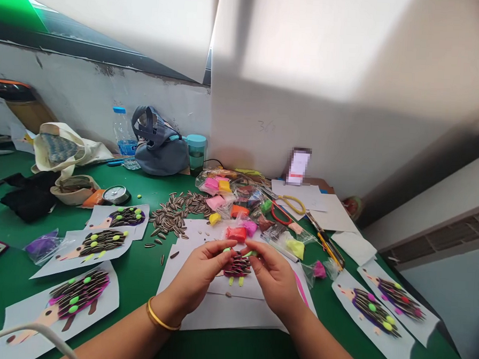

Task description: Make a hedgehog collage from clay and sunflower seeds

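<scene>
My left hand (198,271) is closed in a pinch on a small bit of green clay (226,249). Opposite it, my right hand (276,278) pinches another piece of green clay (251,253) between thumb and finger. Both hands hover over a hedgehog figure (238,266) with sunflower-seed spines and yellow-green feet, partly hidden by my fingers. The figure lies on white paper (216,312). Just beyond my fingertips is a bag of red clay (236,234).
Sunflower seeds (173,213) are heaped left of the paper. Bagged coloured clay (223,185), scissors (294,204) and a craft knife (327,240) lie behind and right. Seed-hedgehog sheets (95,332) flank both sides. A blue bag (163,151) and bottle (125,136) stand by the wall.
</scene>
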Available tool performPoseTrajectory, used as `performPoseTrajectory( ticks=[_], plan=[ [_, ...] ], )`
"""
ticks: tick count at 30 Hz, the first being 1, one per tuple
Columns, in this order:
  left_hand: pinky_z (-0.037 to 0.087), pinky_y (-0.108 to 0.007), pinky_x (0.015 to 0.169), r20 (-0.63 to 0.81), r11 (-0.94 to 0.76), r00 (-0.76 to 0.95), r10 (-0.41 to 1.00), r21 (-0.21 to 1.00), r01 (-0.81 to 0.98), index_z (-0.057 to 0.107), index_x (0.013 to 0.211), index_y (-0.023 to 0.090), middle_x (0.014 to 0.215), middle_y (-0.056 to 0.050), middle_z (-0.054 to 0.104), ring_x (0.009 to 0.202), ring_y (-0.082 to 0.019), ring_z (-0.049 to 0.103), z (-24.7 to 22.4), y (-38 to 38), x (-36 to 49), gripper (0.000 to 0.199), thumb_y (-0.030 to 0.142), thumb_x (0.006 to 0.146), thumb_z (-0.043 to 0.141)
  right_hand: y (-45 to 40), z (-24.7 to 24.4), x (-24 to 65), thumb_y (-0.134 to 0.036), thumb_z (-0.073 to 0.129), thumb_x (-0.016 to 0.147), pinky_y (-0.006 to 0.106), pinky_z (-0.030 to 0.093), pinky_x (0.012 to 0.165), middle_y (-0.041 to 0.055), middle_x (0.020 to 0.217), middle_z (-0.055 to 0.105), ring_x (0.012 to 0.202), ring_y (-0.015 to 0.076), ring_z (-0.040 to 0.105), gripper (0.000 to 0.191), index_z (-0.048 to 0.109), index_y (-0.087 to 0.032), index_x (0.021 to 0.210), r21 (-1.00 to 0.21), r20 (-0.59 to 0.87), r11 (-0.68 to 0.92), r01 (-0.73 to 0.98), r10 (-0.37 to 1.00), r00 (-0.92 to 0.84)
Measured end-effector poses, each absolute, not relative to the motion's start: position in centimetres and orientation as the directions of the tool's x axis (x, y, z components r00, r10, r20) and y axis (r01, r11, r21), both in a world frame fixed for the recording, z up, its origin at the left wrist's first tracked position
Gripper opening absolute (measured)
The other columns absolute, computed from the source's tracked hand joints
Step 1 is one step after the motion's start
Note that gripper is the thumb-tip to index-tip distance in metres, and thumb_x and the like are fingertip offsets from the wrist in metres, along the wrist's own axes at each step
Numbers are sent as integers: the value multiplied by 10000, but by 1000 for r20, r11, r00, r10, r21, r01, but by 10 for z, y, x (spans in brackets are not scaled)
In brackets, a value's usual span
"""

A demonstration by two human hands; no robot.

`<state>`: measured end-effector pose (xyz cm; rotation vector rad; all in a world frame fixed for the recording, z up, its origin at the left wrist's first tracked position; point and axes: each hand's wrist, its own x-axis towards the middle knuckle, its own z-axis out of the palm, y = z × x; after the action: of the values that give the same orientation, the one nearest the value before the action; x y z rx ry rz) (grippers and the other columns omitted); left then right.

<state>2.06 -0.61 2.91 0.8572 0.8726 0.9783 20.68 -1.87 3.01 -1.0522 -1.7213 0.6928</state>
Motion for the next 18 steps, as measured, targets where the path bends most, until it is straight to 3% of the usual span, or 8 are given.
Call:
performPoseTrajectory(
  ticks=[3, 5, 7, 10, 14, 16, 18],
  plan=[
    [474, -233, 687, -259, 387, 321, 911, 804, -451, 693, 919, 138, 779, -36, 680, 690, -108, 599, 31, -11, 25, 271, 393, 827, 705, -23, 32, 199, -338, 608, 921, 313, 519, 707, 32, 850, 701, 774, 175, 639, 136, 683, -228, 949, -762, 505, 544, 350, 839, -205],
    [485, -220, 667, -268, 415, 334, 904, 737, -533, 645, 881, 155, 800, -28, 681, 695, -105, 617, 33, -15, 28, 215, 368, 860, 669, -29, 34, 191, -328, 624, 912, 329, 500, 702, 25, 806, 700, 750, 177, 616, 119, 683, -227, 898, -667, 578, 640, 382, 768, -277],
    [514, -231, 714, -285, 448, 351, 892, 660, -603, 618, 943, 179, 934, -44, 707, 804, -130, 666, 36, -19, 32, 129, 255, 852, 668, -34, 34, 182, -259, 582, 931, 365, 499, 780, 34, 890, 723, 845, 195, 620, 134, 690, -242, 1007, -543, 640, 730, 416, 680, -357],
    [528, -254, 863, -347, 528, 399, 848, 507, -682, 615, 1057, 178, 1076, -73, 709, 995, -167, 684, 40, -21, 34, 251, 104, 817, 618, -39, 33, 170, -199, 490, 959, 396, 485, 904, 31, 1085, 729, 995, 203, 622, 331, 608, -270, 1260, -362, 702, 825, 434, 547, -455],
    [536, -232, 895, -463, 616, 457, 760, 287, -734, 633, 1046, 160, 1100, -89, 715, 1014, -145, 695, 48, -14, 28, 189, 158, 889, 527, -40, 29, 161, -182, 405, 970, 423, 357, 1125, 31, 1311, 641, 1275, 196, 524, 429, 499, -225, 1386, -212, 657, 854, 476, 484, -577],
    [536, -275, 929, -468, 583, 425, 775, 270, -766, 636, 995, 154, 1131, -110, 711, 1041, -164, 691, 51, -9, 22, 192, 268, 937, 493, -41, 27, 158, -309, 437, 971, 481, 248, 1195, 71, 1413, 551, 1380, 234, 417, 477, 451, -168, 1425, -168, 601, 845, 508, 496, -627],
    [521, -334, 970, -423, 526, 382, 822, 303, -795, 633, 995, 157, 1182, -127, 696, 1097, -194, 672, 51, -7, 17, 320, 403, 971, 430, -43, 24, 154, -555, 483, 921, 516, 202, 1209, 130, 1492, 443, 1429, 288, 330, 704, 405, -98, 1451, -133, 566, 857, 498, 479, -671]
  ],
)
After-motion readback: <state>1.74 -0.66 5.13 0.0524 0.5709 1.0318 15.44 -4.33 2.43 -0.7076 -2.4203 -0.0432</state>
